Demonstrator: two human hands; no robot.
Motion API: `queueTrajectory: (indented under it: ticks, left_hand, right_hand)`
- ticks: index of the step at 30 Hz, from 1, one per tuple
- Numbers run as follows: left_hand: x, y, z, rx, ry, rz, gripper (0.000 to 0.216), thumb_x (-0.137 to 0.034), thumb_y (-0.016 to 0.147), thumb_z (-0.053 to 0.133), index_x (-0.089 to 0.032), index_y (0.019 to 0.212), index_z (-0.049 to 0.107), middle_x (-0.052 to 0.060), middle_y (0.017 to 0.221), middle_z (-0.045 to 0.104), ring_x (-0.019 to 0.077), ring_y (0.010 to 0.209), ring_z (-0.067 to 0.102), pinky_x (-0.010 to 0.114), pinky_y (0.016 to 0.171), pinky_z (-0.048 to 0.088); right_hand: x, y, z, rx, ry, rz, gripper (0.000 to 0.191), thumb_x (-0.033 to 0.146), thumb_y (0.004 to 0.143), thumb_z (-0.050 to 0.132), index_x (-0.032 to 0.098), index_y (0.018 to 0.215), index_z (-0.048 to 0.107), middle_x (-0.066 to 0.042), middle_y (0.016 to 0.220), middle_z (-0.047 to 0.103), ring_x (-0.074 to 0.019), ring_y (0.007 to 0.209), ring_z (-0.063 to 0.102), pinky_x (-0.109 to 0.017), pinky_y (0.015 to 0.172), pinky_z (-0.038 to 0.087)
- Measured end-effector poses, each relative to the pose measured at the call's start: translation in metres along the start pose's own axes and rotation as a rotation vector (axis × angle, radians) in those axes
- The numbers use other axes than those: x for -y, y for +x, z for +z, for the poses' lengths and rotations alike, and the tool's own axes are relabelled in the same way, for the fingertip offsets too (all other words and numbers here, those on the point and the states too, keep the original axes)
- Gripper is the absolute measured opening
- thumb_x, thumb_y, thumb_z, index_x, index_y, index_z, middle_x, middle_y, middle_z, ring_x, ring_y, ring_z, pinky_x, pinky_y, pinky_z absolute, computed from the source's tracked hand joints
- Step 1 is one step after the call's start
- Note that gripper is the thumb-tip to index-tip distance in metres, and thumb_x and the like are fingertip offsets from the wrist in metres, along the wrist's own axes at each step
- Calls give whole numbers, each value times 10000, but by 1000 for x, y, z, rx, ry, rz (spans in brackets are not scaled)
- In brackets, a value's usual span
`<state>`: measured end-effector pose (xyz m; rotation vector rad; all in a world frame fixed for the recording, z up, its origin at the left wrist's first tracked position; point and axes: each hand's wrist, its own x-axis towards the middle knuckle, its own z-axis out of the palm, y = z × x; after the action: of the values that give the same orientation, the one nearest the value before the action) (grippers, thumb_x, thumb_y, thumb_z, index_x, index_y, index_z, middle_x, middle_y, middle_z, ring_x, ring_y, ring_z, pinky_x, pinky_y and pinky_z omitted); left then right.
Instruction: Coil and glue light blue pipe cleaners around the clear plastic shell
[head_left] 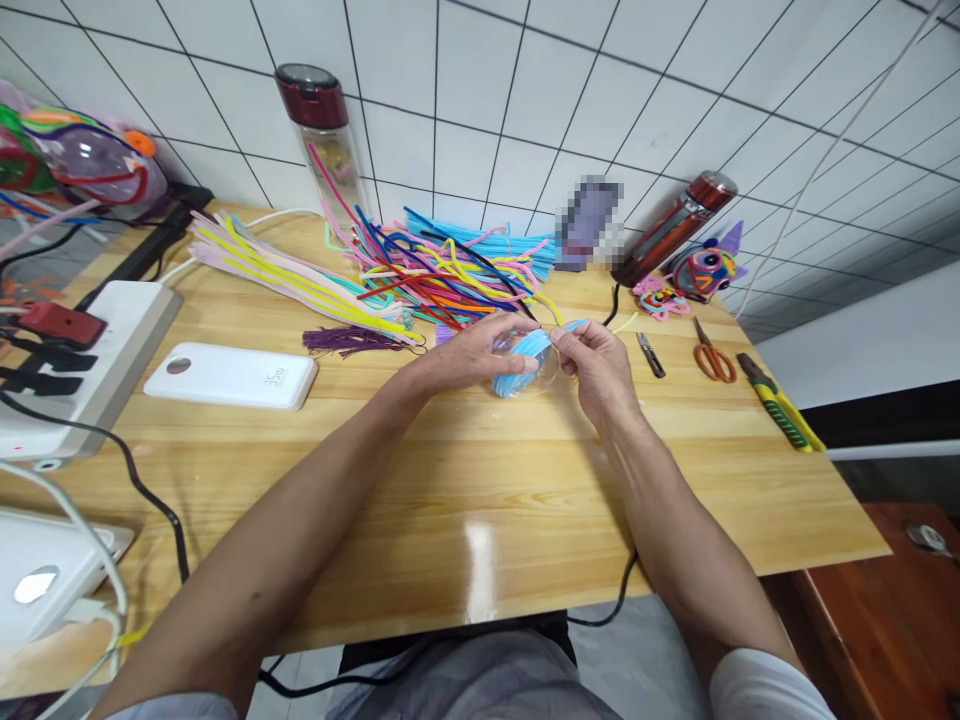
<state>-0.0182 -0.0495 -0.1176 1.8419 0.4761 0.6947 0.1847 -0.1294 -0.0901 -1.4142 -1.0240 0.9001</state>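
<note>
Wooden desk (480, 480), pipe cleaner pile (420, 270) at the back. Mid-desk, left hand (469, 355) fingers closed around clear round shell (541, 375). Right hand (596, 372) fingers pinch light-blue pipe cleaner (534, 346) coiled on shell, free end pointing right and lying roughly left-right.

Both forearms extended forward, left hand (480, 355) curled, right hand (596, 372) pinching, fingertips meeting

The wound pipe cleaner (534, 346) is light blue, perhaps over something clear. The pile (442, 272) mixes blue, yellow, pink, red. The tassel (349, 340) is purple, the power bank (232, 375) white, the scissors (713, 362) orange-handled.
</note>
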Motion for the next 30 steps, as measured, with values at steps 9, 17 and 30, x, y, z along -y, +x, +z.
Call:
queueTrajectory:
  ticks: [9,17,30]
  left_hand:
    - [1,-2,-1,-2,-4,5,597,-580,891,827,-227,1367,756,124,1445,727,336,1378,646,483,1188,519]
    - [-5,-4,-1,4,-47,-20,590,-564,913,813,-203,1372,731,137,1457,714,344,1399,643,490,1213,509]
    - [-7,-4,0,-6,-48,-37,549,-521,927,780,-190,1362,733,134,1422,705,342,1381,643,486,1213,507]
  right_hand:
    - [-7,1,0,10,21,27,430,526,681,964,250,740,640,51,618,561,-114,558,442,-280,546,321]
    - [-11,1,3,-17,73,57,451,508,630,975,254,765,628,71,604,538,-110,554,441,-268,525,321]
    - [-14,4,5,-23,148,34,514,505,598,1019,257,872,662,100,592,538,-99,538,468,-241,503,335]
